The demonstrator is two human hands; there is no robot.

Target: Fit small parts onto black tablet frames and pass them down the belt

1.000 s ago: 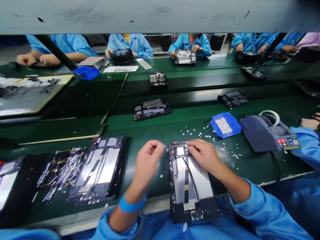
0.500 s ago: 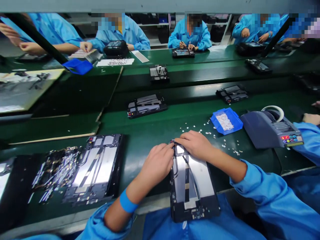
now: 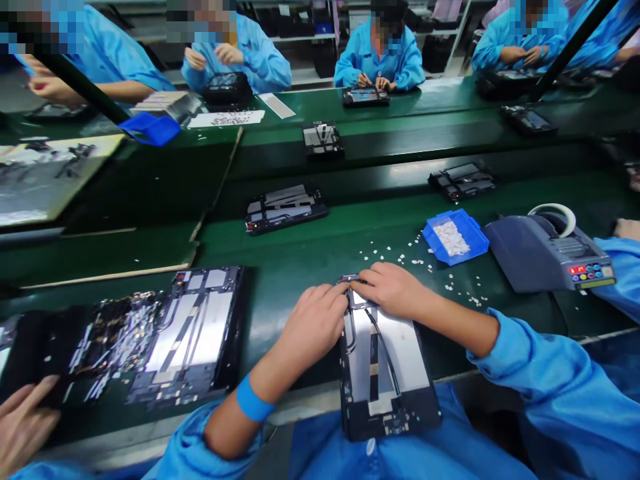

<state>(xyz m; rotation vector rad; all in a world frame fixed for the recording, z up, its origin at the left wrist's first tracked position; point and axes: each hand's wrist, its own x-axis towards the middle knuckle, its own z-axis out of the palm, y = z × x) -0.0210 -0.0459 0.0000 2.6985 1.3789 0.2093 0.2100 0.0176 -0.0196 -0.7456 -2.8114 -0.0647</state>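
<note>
An opened tablet (image 3: 377, 363), with silver battery plates, a black cable and a dark frame, lies lengthwise before me, its near end over the bench edge. My left hand (image 3: 316, 319) is closed at its upper left side, fingers bent and tips pressed on the top end. From the other side my right hand (image 3: 387, 288) is closed over the top right corner, its fingertips meeting the left ones. Any small part under the fingertips is hidden. To the left lies another opened tablet (image 3: 200, 327), beside a pile of thin flex cables (image 3: 117, 340).
A blue tray (image 3: 467, 250) of small white pieces and a grey tape dispenser (image 3: 545, 257) stand to the right, with loose pieces scattered nearby. Further opened tablets (image 3: 286, 208) lie beyond. A co-worker's hand (image 3: 27, 420) reaches in at lower left. Several co-workers sit opposite.
My hands stay at the tablet's top end with only slight finger shifts. A co-worker's hand has entered at lower left. Opposite, one co-worker has raised both hands. The view has tipped slightly downward.
</note>
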